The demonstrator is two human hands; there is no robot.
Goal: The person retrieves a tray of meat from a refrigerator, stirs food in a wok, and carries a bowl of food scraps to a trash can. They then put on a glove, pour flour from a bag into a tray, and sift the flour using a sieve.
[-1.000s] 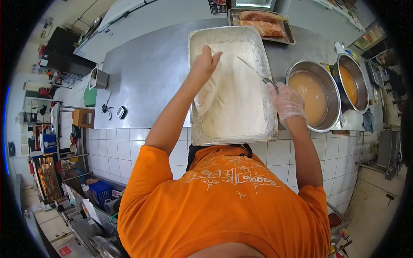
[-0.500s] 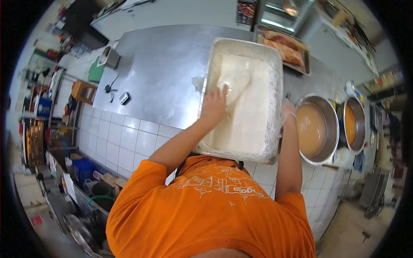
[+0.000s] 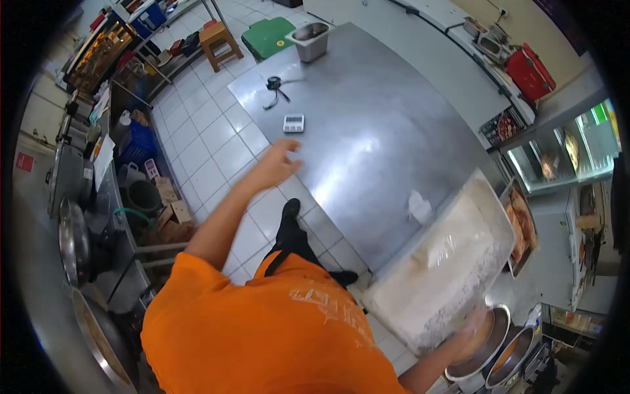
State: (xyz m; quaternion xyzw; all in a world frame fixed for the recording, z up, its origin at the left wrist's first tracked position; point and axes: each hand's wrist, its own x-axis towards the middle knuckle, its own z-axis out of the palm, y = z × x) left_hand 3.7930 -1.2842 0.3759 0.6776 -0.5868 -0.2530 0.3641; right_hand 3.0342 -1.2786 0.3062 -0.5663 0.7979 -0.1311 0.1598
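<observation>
My left hand (image 3: pixel 279 163) is raised beside the near edge of the steel table (image 3: pixel 367 131), its fingers apart and loosely bent, holding nothing. Just beyond its fingertips lies a small white digital timer (image 3: pixel 294 123), with a black strapped item (image 3: pixel 275 85) farther back. On the right side, my right hand (image 3: pixel 471 329) is blurred between a deep rectangular tray (image 3: pixel 394 264) and a steel bowl (image 3: pixel 504 331) of tan liquid. Its fingers are too smeared to read. White flour-like powder (image 3: pixel 426 282) covers the tray's inside, with a clear shiny patch on top.
A second bowl (image 3: pixel 518 361) holds orange liquid. Behind the tray stands a pan of raw-looking meat (image 3: pixel 522 223). A metal container (image 3: pixel 310 43) sits at the table's far corner, near a green bin (image 3: pixel 268 37). Cookware and boxes (image 3: pixel 174 220) line the left counter.
My left hand has left the powder tray and moved left toward the timer. My view has turned left, so the tray and bowls appear lower right. My right hand remains near the tray's edge.
</observation>
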